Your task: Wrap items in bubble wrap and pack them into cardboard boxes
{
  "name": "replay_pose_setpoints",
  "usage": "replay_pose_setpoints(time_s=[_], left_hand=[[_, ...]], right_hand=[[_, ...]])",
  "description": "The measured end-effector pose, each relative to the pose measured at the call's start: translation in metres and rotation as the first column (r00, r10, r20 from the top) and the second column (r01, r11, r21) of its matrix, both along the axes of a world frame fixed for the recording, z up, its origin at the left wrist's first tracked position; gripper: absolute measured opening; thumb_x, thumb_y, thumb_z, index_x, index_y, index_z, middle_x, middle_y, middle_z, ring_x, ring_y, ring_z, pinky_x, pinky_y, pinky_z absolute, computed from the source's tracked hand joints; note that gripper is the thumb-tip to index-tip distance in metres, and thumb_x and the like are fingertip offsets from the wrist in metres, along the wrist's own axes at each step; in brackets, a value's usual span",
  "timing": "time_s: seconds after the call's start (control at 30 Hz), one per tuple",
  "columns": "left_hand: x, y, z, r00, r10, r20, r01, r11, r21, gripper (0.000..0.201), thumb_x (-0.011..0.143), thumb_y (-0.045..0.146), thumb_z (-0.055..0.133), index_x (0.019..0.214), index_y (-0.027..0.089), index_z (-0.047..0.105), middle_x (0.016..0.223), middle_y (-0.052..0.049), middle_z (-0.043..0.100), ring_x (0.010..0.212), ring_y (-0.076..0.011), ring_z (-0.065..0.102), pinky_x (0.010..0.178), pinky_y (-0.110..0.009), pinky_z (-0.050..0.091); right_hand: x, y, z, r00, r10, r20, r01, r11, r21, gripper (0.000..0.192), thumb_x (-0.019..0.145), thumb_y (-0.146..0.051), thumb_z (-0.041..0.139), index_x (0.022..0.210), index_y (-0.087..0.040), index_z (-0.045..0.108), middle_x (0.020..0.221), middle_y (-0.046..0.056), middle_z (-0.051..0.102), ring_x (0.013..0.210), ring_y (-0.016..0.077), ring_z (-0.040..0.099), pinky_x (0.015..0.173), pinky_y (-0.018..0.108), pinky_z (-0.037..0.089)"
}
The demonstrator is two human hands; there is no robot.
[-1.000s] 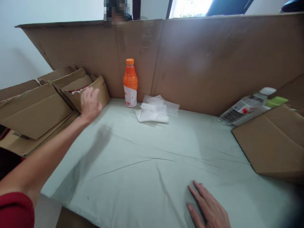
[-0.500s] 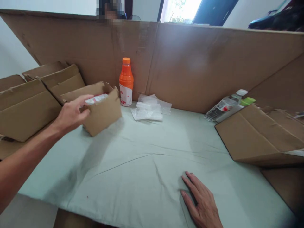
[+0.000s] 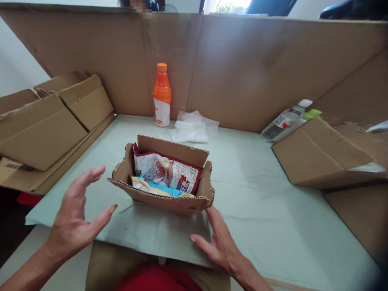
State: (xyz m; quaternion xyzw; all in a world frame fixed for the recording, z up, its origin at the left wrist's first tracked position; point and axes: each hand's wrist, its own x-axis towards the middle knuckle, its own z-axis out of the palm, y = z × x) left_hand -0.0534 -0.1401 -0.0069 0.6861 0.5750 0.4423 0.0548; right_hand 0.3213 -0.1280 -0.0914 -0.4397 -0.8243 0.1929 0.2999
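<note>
A small open-topped cardboard box (image 3: pixel 166 204) sits on the cloth near the front edge. Inside it stand a white and dark-red printed food packet (image 3: pixel 165 167) and, in front, a blue and yellow packet (image 3: pixel 163 189). To the left of the box my left hand (image 3: pixel 79 210) hovers, thumb and fingers apart, holding nothing. My right hand (image 3: pixel 220 244) is at the box's front right corner, thumb spread away; its fingertips are hidden behind the corner, and whether they touch the box I cannot tell.
An orange bottle (image 3: pixel 162 95) and bubble-wrap sheets (image 3: pixel 194 127) are at the back, before a tall cardboard wall (image 3: pixel 242 72). Larger cardboard boxes stand left (image 3: pixel 45 129) and right (image 3: pixel 321 157). A clear bottle (image 3: pixel 285 123) leans by the right one. A person is partly visible beyond the wall.
The small box has moved from the back left to the front middle. My left hand has let go of it and drawn back; my right hand has moved left to its corner.
</note>
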Motion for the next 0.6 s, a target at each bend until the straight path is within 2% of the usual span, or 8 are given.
replay_pose_setpoints(time_s=[0.07, 0.17, 0.23, 0.33, 0.4, 0.5, 0.6], left_hand=[[-0.008, 0.010, -0.028, 0.989, 0.047, 0.141, -0.022, 0.985, -0.171, 0.090, 0.081, 0.041, 0.075, 0.158, 0.031, 0.028, 0.157, -0.012, 0.046, 0.138, -0.0326, 0.052, 0.117, -0.054, 0.042], [-0.005, 0.032, -0.064, 0.947, 0.076, 0.313, 0.072, 0.898, -0.435, 0.089, 0.071, 0.057, 0.078, 0.145, 0.020, 0.046, 0.145, -0.018, 0.057, 0.131, -0.0374, 0.058, 0.112, -0.055, 0.046], [0.005, 0.047, -0.078, 0.910, 0.074, 0.407, 0.156, 0.850, -0.503, 0.081, 0.064, 0.061, 0.080, 0.129, 0.017, 0.057, 0.131, -0.019, 0.066, 0.125, -0.0390, 0.062, 0.109, -0.055, 0.048], [0.025, 0.072, -0.084, 0.878, 0.119, 0.463, 0.152, 0.849, -0.506, 0.074, 0.057, 0.057, 0.083, 0.115, 0.017, 0.060, 0.117, -0.016, 0.071, 0.115, -0.0387, 0.066, 0.103, -0.054, 0.053], [0.036, 0.092, -0.084, 0.862, 0.153, 0.484, 0.109, 0.876, -0.471, 0.075, 0.055, 0.053, 0.084, 0.115, 0.017, 0.057, 0.116, -0.015, 0.070, 0.115, -0.0376, 0.066, 0.102, -0.054, 0.053], [0.048, 0.120, -0.087, 0.835, 0.171, 0.523, 0.060, 0.916, -0.396, 0.078, 0.055, 0.049, 0.085, 0.118, 0.017, 0.052, 0.122, -0.014, 0.067, 0.122, -0.0357, 0.061, 0.109, -0.054, 0.047], [0.055, 0.136, -0.097, 0.792, 0.213, 0.572, 0.024, 0.925, -0.378, 0.080, 0.054, 0.047, 0.086, 0.119, 0.018, 0.050, 0.125, -0.014, 0.065, 0.125, -0.0343, 0.059, 0.113, -0.053, 0.043]], right_hand=[[-0.008, 0.003, -0.002, 0.999, -0.005, -0.034, 0.003, 0.997, -0.072, 0.086, 0.092, -0.046, 0.066, 0.162, -0.022, 0.021, 0.157, 0.018, 0.046, 0.137, 0.0344, 0.053, 0.107, 0.049, 0.051], [-0.017, 0.012, 0.001, 0.994, -0.031, -0.106, 0.012, 0.985, -0.170, 0.078, 0.093, -0.044, 0.064, 0.159, -0.021, 0.029, 0.147, 0.018, 0.055, 0.132, 0.0339, 0.057, 0.107, 0.050, 0.051], [-0.022, 0.023, 0.006, 0.985, -0.043, -0.169, 0.008, 0.979, -0.203, 0.075, 0.092, -0.044, 0.065, 0.156, -0.021, 0.034, 0.141, 0.018, 0.060, 0.129, 0.0339, 0.058, 0.106, 0.050, 0.051], [-0.031, 0.051, 0.012, 0.974, -0.059, -0.219, 0.009, 0.974, -0.225, 0.072, 0.089, -0.046, 0.067, 0.150, -0.019, 0.041, 0.139, 0.018, 0.060, 0.127, 0.0346, 0.058, 0.105, 0.050, 0.050], [-0.037, 0.075, 0.014, 0.971, -0.083, -0.226, 0.029, 0.973, -0.230, 0.071, 0.086, -0.045, 0.068, 0.146, -0.017, 0.045, 0.140, 0.018, 0.060, 0.126, 0.0354, 0.058, 0.105, 0.052, 0.049], [-0.039, 0.111, 0.013, 0.958, -0.111, -0.266, 0.047, 0.971, -0.233, 0.071, 0.081, -0.039, 0.069, 0.145, -0.016, 0.046, 0.141, 0.017, 0.059, 0.125, 0.0350, 0.058, 0.103, 0.052, 0.050], [-0.024, 0.142, 0.014, 0.954, -0.026, -0.300, -0.057, 0.963, -0.263, 0.072, 0.076, -0.022, 0.063, 0.146, -0.018, 0.048, 0.143, 0.014, 0.060, 0.120, 0.0301, 0.063, 0.097, 0.045, 0.054]])
